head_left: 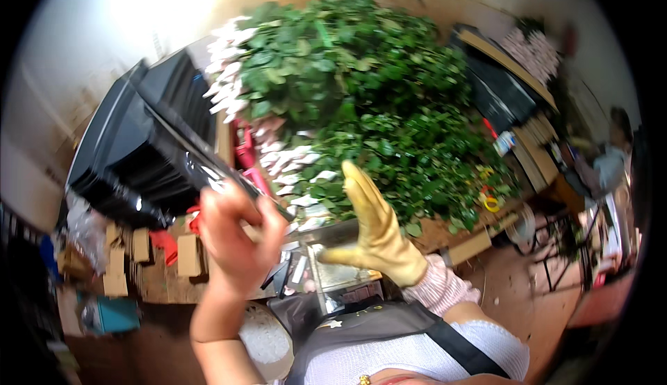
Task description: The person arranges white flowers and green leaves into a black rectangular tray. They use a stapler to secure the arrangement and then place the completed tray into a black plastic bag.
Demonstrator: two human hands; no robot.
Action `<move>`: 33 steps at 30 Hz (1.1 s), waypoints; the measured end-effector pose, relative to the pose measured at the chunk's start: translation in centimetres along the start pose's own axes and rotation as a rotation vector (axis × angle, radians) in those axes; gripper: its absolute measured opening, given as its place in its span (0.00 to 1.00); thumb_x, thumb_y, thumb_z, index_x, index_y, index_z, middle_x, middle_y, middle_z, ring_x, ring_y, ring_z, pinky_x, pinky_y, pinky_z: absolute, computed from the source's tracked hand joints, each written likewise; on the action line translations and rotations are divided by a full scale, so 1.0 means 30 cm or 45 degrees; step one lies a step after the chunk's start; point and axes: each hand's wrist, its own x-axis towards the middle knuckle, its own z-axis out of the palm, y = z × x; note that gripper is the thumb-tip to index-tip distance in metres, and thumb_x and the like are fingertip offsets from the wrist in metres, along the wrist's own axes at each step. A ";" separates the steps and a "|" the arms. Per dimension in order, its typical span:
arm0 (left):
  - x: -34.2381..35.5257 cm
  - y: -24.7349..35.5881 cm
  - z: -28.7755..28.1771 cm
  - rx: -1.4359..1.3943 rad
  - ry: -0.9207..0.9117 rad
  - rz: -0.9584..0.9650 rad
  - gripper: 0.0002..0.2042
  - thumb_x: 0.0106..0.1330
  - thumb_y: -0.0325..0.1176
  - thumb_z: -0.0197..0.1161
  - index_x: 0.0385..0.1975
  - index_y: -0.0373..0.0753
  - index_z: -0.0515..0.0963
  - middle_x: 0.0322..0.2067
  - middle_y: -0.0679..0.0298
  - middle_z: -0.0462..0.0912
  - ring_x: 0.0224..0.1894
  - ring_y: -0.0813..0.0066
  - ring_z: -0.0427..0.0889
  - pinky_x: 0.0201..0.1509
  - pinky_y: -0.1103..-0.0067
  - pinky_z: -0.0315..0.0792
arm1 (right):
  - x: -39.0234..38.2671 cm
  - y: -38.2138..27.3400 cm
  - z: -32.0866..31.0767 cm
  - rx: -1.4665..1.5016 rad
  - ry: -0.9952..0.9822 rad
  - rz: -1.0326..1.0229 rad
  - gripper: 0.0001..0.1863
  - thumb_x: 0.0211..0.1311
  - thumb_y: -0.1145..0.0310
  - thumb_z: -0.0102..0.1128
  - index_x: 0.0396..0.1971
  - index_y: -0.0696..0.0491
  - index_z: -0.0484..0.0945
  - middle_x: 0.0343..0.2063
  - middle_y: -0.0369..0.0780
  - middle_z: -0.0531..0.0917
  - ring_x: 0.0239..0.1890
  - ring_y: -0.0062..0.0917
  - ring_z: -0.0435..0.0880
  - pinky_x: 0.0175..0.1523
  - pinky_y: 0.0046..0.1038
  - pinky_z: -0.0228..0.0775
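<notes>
My left hand (240,236) is bare and blurred, raised at the left of the bench. Its fingers are closed on a thin black sheet (187,142), seen nearly edge-on and slanting up to the left. On my right hand (379,239) is a yellow glove; it is open, fingers stretched and thumb apart, holding nothing. Beyond it lies a big heap of leafy green flower stems (375,93). Along the heap's left side are pale, pinkish-white wrapped flower heads (229,72). A metal-edged tray or stand (347,274) sits below the gloved hand.
Stacked black sheets (146,156) stand at left, above cardboard pieces (187,256). A teal bin (118,315) is at lower left. At right are a black package (500,86), yellow tape rolls (491,204) and a person (608,163). A round white-topped stool (266,340) is beside me.
</notes>
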 end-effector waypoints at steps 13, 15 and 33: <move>-0.107 -0.159 0.019 0.202 -0.862 0.018 0.18 0.54 0.22 0.74 0.46 0.34 0.83 0.41 0.54 0.87 0.47 0.56 0.86 0.50 0.69 0.79 | -0.021 -0.080 -0.787 -0.424 0.884 0.274 0.18 0.62 0.73 0.67 0.52 0.55 0.83 0.46 0.42 0.88 0.48 0.32 0.86 0.54 0.35 0.77; -0.190 -0.255 -0.022 0.340 -0.736 -0.315 0.06 0.64 0.23 0.67 0.40 0.34 0.84 0.33 0.58 0.87 0.36 0.60 0.87 0.42 0.72 0.79 | 0.022 -0.031 -0.784 -0.508 0.887 0.250 0.16 0.62 0.72 0.69 0.51 0.54 0.84 0.44 0.41 0.88 0.46 0.31 0.87 0.52 0.33 0.78; -0.688 -0.075 0.067 -1.423 -1.568 -2.553 0.34 0.77 0.62 0.52 0.20 0.36 0.81 0.15 0.62 0.82 0.14 0.74 0.81 0.12 0.83 0.65 | 0.021 0.195 -0.071 -0.679 -1.532 0.174 0.05 0.54 0.69 0.63 0.31 0.50 0.84 0.29 0.43 0.87 0.31 0.40 0.89 0.36 0.39 0.81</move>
